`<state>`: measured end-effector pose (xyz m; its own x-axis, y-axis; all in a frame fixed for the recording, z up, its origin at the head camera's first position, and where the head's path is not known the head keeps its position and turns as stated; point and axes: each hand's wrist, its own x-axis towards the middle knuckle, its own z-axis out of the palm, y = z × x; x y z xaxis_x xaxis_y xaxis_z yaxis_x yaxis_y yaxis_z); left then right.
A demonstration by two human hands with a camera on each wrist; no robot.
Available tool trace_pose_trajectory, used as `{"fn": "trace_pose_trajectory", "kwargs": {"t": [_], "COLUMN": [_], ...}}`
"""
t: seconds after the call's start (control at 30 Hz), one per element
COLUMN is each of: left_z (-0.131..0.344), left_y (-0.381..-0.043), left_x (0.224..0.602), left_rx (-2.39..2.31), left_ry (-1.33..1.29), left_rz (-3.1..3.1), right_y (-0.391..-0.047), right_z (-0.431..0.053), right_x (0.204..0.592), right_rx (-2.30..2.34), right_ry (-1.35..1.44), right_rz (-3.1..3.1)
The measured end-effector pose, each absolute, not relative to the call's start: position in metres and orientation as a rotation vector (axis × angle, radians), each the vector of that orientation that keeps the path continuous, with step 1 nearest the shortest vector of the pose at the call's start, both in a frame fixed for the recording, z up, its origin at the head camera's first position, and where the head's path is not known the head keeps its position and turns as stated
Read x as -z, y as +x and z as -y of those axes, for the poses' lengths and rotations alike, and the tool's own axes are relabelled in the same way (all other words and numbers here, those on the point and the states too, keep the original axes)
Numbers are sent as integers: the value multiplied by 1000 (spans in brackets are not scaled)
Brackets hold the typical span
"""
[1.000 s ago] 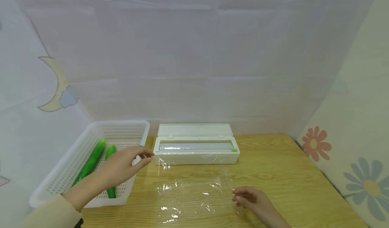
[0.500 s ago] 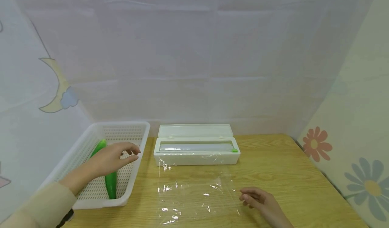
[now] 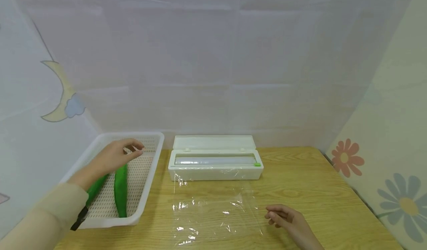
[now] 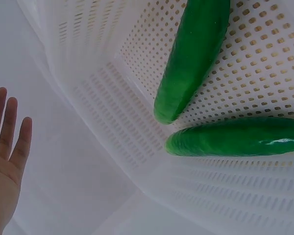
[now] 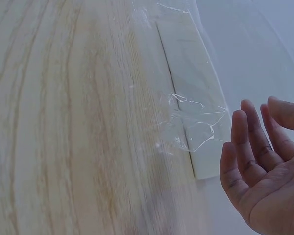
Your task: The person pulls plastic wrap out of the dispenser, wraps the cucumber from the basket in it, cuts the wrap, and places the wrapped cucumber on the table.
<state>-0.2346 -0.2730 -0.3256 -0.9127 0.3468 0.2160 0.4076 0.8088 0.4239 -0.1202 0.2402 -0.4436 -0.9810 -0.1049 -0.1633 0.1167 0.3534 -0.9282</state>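
Two green cucumbers lie in a white plastic basket (image 3: 151, 185) at the left; one cucumber (image 3: 121, 190) shows well, while the other cucumber (image 3: 96, 187) is partly behind the forearm. Above the basket hovers my left hand (image 3: 116, 155), its fingers loosely bent and holding nothing. In the left wrist view the hand (image 4: 5, 161) appears apart from both cucumbers. A sheet of clear cling film (image 3: 213, 216) stretches from the white film box (image 3: 215, 174) over the table. Just right of the sheet, my right hand (image 3: 288, 222) stays with relaxed fingers and nothing in them.
The film box's lid (image 3: 213, 142) stands raised, showing the film roll (image 3: 215, 160) and a green slider (image 3: 257, 164). The wooden table (image 3: 300, 183) meets a cloth backdrop behind, with patterned cloth at both sides.
My left hand has moved left and away from the film box, over the basket. The right hand has shifted slightly right, off the edge of the cling film.
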Motion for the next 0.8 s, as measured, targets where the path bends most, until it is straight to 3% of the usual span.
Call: {"fn": "trace_pose_trajectory", "kwargs": {"t": [0.37,0.8], "left_z": [302,335], "left_y": [-262,-270], "left_x": [332,374], "left_rx": [909,1104], "left_ry": [-431,-205], "left_rz": [2950,2967], "right_y": [-121,-120], "right_z": [-239,-245], "right_x": [442,446], "right_rx": [1661,1702], "right_ry": [0,85], "right_rz": [-2458,-2466]}}
